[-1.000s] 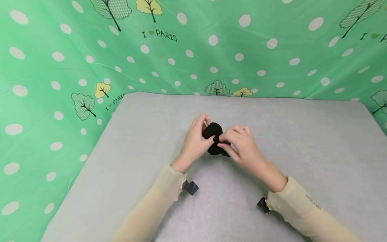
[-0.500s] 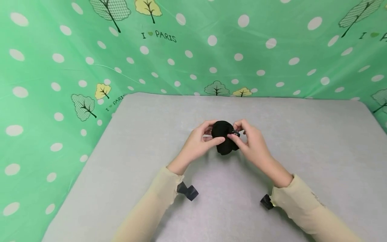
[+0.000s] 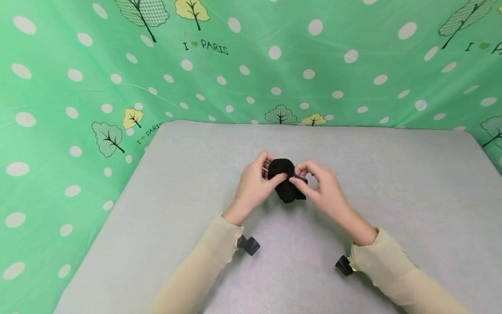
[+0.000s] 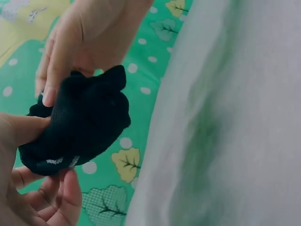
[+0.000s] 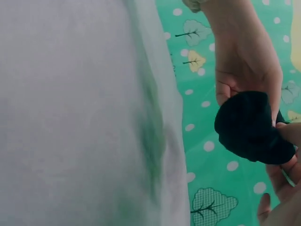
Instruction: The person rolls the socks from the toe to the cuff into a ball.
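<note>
A bunched black sock (image 3: 288, 187) is held up above the grey table, between both hands. My left hand (image 3: 252, 183) grips its left side, thumb across the front and fingers behind. My right hand (image 3: 323, 187) pinches a fold at its right edge between thumb and fingers. In the left wrist view the sock (image 4: 89, 117) forms a rounded wad with small white marks low on it, and a flap sticks up at its top. The right wrist view shows the smooth rounded side of the sock (image 5: 249, 127), the far hand partly hidden behind it.
The grey tabletop (image 3: 188, 174) spreads around and below the hands. Behind it and to the left hangs a green dotted cloth (image 3: 251, 56) printed with trees. Dark camera mounts (image 3: 251, 245) stick out from the sleeve cuffs.
The sock and both hands shifted right, then slightly back left. The right hand's fingers have moved along the sock's right edge, and the wad has turned and changed shape.
</note>
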### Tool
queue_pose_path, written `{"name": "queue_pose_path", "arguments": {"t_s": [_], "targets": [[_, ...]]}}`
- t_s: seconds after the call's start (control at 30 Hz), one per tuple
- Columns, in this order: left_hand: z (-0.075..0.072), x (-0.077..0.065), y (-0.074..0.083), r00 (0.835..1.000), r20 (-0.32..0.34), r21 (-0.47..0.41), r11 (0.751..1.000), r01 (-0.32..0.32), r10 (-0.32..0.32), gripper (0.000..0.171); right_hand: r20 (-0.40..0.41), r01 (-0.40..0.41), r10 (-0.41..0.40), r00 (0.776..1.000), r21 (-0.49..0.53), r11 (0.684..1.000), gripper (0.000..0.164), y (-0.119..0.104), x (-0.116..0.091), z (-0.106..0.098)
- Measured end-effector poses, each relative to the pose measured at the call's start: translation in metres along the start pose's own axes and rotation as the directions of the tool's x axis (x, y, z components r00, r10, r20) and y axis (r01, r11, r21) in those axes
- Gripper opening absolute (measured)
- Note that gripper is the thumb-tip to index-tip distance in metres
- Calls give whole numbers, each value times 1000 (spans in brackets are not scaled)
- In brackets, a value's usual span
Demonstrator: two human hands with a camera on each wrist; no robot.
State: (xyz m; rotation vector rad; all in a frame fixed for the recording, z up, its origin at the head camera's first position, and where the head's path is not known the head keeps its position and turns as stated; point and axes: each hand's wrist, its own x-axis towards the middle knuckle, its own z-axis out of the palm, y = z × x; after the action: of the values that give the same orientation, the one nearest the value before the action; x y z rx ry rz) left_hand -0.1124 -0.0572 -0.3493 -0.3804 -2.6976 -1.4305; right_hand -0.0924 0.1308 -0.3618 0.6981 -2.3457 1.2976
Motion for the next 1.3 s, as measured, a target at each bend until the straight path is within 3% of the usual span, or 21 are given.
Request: {"name": "queue_pose_path", "arguments": {"t_s": [0.1,0.17,0.27,0.43,0.57,0.67,0.77,0.97,1.17,1.3], "targets": [[0,0,0,1000,-27,44,999,3,-2,26,-4,120,-121,993,-70,990,22,-1,-2,3],[1,-1,0,1000,-24,58,998,1,1,26,-9,140,-141,990,-105,985,23,-1,-3,4],[3,-3,0,1000,8,28,1000,-7,7,32,-30,56,-60,998,-121,991,21,0,-1,4],[4,-8,0,993,108,-121,992,-30,44,61,-72,-147,148,986,13,989,14,1,5,-3],[5,-11,2,982,177,-197,980,-32,68,85,-88,-199,210,974,120,973,12,1,8,-7],[7,-11,2,984,161,-211,977,-41,76,87,-89,-207,222,971,153,966,13,0,8,-5],[9,-10,0,989,98,-199,976,-93,114,81,-72,-221,239,968,195,956,13,-1,7,-4],[5,-9,-5,982,11,-137,973,-183,186,73,44,-258,260,965,352,900,19,-1,5,-7],[-1,-7,-4,981,-23,-127,973,-193,191,70,142,-230,188,972,408,883,51,1,2,-9],[0,-6,-4,984,-20,-144,974,-178,177,69,149,-256,214,965,384,887,52,0,3,-6]]}}
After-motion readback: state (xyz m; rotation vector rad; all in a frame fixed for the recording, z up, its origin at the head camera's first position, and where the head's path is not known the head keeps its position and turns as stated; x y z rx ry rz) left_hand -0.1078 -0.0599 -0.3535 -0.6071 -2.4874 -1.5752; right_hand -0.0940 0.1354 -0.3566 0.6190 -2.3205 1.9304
